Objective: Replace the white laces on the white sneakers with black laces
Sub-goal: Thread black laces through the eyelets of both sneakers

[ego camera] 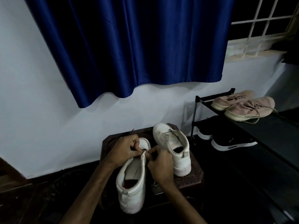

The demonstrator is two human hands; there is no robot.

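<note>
Black cord lace, judged limp and light: my left hand pinches its end; my right hand pinches the stiffer eyelet edge of the near white leather sneaker on the counter.

Dim light, soft blur, edges warped

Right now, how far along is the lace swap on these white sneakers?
Done: the near sneaker looks stripped of white lace. In hand: the left hand pinches a black lace at its eyelets while the right hand pinches the eyelet flap. Left: most of that lacing, plus the far sneaker, wearing white laces.
</note>
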